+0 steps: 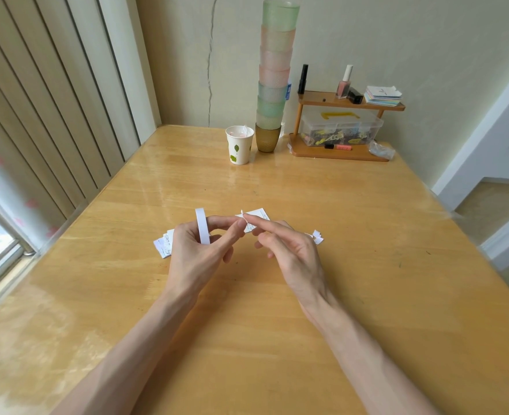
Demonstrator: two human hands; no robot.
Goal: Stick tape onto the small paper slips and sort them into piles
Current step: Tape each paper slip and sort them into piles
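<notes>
Both hands are held low over the counter (277, 324), near its middle.

- The left hand (196, 253) is closed round a white tape roll (202, 226), held upright on edge. Its thumb and forefinger are stretched toward the right.
- The right hand (289, 253) has its forefinger out straight and the other fingers loosely bent. A small tape end (243, 214) stands up at the fingertip. Whether it is pinched or merely stuck there cannot be told, so this grip is left undecided.
- A paper slip (257, 215) lies just beyond the fingertips, partly hidden by them.
- A pile of slips (164, 246) is seen left of the left hand, and white scraps (317, 237) right of the right hand.

Step judged in hand: a short length is being freed from the roll for the slip.

To be done well:
- The roll should be kept steady and the length kept short.
- The sticky face should be touched as little as possible.
- The piece should be laid flat from one edge and pressed down, so that no curl or crease is made.
- The light slip may lift with the finger, so it should be held down.
</notes>
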